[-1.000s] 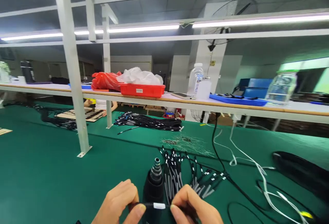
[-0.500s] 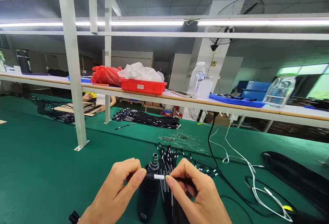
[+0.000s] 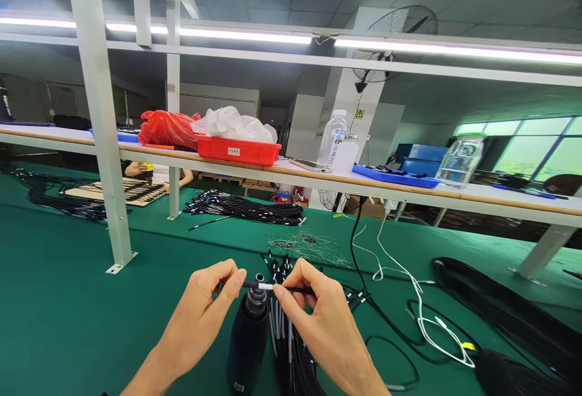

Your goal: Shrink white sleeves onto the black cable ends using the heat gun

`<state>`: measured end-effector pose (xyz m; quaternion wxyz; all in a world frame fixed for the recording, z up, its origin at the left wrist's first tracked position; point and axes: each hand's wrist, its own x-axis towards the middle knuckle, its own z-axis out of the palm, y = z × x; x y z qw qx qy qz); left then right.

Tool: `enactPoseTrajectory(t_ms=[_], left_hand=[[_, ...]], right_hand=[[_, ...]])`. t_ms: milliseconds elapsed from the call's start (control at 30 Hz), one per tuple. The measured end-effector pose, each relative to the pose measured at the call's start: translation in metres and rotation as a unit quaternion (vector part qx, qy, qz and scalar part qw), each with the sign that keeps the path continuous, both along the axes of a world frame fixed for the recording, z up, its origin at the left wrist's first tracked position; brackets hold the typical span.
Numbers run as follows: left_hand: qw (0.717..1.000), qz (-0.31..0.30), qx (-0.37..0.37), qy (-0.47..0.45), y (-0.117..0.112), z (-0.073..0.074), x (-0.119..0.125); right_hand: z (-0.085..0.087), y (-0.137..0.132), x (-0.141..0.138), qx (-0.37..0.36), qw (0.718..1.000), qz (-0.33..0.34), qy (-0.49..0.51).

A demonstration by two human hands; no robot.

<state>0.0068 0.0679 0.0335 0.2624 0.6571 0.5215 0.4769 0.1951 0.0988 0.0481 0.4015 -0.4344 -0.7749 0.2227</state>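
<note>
My left hand (image 3: 202,308) and my right hand (image 3: 316,317) pinch a thin black cable (image 3: 291,290) between finger and thumb, one on each side of its white sleeve (image 3: 266,286). The sleeve sits just over the stepped metal nozzle (image 3: 257,299) of a black upright heat gun (image 3: 248,347). Behind the gun and under my right hand hangs a bundle of black cables with white bands (image 3: 284,329). Its lower part runs out of view.
The green mat (image 3: 68,323) holds a black cable heap (image 3: 243,209), white and black cords (image 3: 400,299) and black coils (image 3: 500,317) on the right. White shelf posts (image 3: 100,141) stand at left. A person's hands work at a board (image 3: 122,190) beyond the shelf (image 3: 364,184).
Both hands have moved closer to the nozzle, and the white sleeve has gone from beside it to just over it. The whole view has shifted a little as my head turned.
</note>
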Motion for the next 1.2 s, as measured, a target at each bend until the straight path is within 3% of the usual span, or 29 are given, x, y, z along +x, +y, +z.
enactPoseTrajectory(t_ms=[567,1200], left_hand=[[0.998,0.032,-0.013,0.045,0.024,-0.011,-0.004],[0.999,0.024,-0.001,0.028,0.028,-0.009,-0.012]], right_hand=[[-0.011,0.027,-0.003,-0.024,1.000,0.001,-0.004],[-0.007,0.026,0.005,-0.034,0.999,0.027,-0.007]])
